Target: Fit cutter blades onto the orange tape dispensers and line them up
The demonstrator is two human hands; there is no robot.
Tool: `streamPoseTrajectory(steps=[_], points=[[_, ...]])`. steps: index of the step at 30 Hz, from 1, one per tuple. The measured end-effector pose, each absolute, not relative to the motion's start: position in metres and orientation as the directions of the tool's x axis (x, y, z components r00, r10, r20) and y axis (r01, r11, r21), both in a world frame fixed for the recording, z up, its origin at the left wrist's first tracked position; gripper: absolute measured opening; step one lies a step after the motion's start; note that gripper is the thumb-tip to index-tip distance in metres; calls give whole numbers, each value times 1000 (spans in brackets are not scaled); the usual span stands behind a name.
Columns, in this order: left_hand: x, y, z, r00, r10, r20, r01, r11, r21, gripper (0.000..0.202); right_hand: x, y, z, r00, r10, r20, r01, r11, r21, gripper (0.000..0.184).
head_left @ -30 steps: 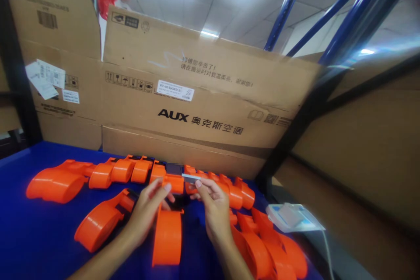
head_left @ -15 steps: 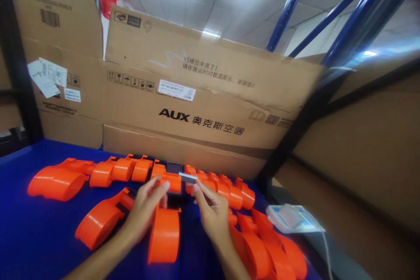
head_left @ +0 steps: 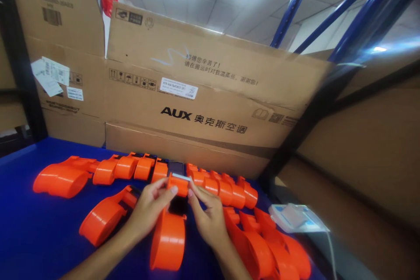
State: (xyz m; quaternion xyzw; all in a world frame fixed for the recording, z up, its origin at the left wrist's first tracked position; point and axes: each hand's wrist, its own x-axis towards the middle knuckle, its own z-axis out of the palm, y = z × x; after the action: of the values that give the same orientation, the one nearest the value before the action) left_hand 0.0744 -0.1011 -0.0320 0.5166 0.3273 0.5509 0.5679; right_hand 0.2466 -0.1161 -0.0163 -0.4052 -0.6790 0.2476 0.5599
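An orange plastic tape dispenser lies on the blue table right in front of me. My left hand pinches its front end from the left. My right hand pinches a thin silvery blade strip and holds it against the top of the dispenser's front end. Both hands have their fingers closed. A second dispenser lies just left of my left wrist.
A row of several orange dispensers runs along the table's back. More of these dispensers are piled at the right. A white and blue packet lies at the far right. Big cardboard boxes wall off the back.
My right hand has moved left and brought the blade strip onto the dispenser's front end. Both hands have closed in together. The camera has tilted slightly.
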Motion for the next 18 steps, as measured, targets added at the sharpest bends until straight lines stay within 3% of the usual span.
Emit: streamPoseTrajectory(steps=[5, 9, 13, 18], points=[[75, -101, -29, 196, 955, 221, -269, -164, 949, 35, 246, -113, -20, -74, 841, 536, 247, 536, -807, 27], [74, -100, -30, 120, 978, 173, -303, -130, 944, 31, 251, -106, -24, -80, 846, 527, 328, 522, -788, 33], [69, -99, -30, 42, 995, 90, -361, -69, 930, 46, 259, -100, -23, -147, 814, 561, 547, 540, -640, 23], [63, -92, -36, 60, 998, -26, -484, 52, 873, 47, 264, -98, -32, -281, 833, 477, 769, 493, -407, 11]])
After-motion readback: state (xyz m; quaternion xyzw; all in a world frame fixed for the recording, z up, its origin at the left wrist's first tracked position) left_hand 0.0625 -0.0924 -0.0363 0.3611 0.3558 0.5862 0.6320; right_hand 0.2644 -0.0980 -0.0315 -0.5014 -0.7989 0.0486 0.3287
